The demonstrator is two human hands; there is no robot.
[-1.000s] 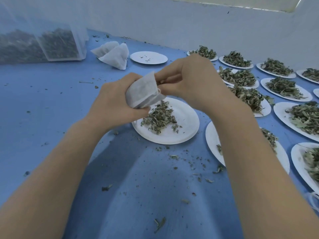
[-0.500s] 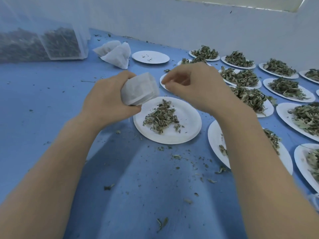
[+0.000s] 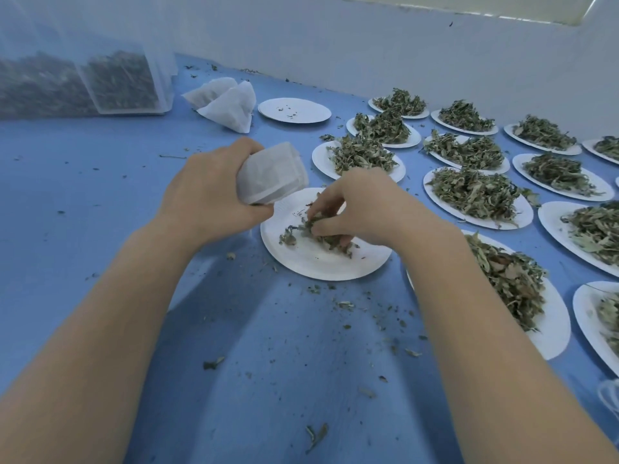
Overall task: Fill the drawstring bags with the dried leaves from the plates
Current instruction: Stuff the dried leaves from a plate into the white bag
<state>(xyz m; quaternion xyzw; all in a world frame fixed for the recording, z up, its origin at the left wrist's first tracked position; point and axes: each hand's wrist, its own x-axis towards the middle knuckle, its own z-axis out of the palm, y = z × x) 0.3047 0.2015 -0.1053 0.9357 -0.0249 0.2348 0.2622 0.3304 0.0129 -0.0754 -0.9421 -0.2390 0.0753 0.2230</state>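
Blue worktop (image 3: 100, 202) across the whole frame, strewn with loose crumbs and flecks (image 3: 345, 304) through the lower middle. Clear plastic bin (image 3: 127, 82) at upper left, dark dried matter inside, blurred. Pale white wall (image 3: 335, 45) along the top. Something clear and thin at the lower right edge (image 3: 609, 396), too cropped to tell.

Both forearms bare, no sleeves, rings or watch.

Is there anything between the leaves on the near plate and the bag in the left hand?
Nothing visible. The right hand pinches the leaves, and the bag in the left hand sits just above-left.
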